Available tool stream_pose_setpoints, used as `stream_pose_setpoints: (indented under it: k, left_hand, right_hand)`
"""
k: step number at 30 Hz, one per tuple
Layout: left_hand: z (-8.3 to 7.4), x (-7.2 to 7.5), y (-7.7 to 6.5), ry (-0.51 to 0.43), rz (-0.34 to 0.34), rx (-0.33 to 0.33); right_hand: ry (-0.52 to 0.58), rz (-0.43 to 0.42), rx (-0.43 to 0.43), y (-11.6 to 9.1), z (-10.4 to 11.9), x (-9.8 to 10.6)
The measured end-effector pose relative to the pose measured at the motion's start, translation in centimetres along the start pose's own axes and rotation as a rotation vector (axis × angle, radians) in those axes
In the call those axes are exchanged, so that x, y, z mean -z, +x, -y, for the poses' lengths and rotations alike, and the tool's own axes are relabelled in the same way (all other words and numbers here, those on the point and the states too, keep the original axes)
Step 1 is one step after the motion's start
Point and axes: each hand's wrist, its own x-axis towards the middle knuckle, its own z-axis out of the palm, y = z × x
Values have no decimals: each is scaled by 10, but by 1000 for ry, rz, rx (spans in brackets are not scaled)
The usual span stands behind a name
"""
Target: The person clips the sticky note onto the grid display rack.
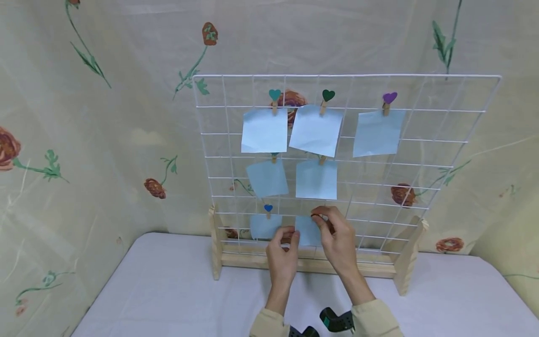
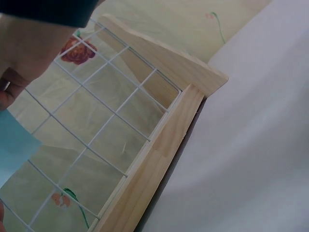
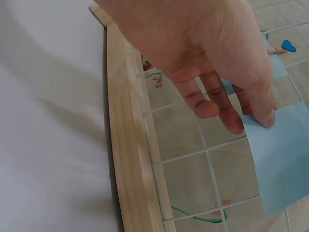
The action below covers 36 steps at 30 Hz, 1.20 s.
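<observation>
A blue paper note lies against the white wire grid in its lower row. My left hand pinches the note's left edge; in the right wrist view its thumb presses on the paper's corner. At the note's top edge my right hand pinches what looks like a small dark-tipped clip, mostly covered by the fingers. In the left wrist view that hand is cut by the frame, above the note. Beside it hangs another note under a blue-heart clothespin.
Several more notes hang above, such as one under a purple-heart clothespin. A wooden stand holds the grid upright on a white-covered table. Behind is a flower-patterned cloth. Dark wrist straps show near the sleeves.
</observation>
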Motion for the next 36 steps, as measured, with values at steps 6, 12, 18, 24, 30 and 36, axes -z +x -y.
stream_pose_setpoints:
  k: [6,12,18,24,30,36]
  left_hand:
    - [1,1,-1,13,-5,6]
    - [3,1,-2,0,-9,9]
    - [4,1,-3,-10,-23,14]
    - [5,1,-4,-1,-21,31]
    - [5,-1,-1,-17,-25,28]
    - [5,-2,-1,-34,-24,15]
  right_hand:
    - [-45,-3,28,-1,-2,-2]
    - [-55,-8,49,-3,-1,-3]
    - [-85,6,53,-4,1,-2]
    - [-117,10,48,-4,3,-3]
    - [-218,8,80,-1,7,-2]
    - [-219,24,72,-1,9,0]
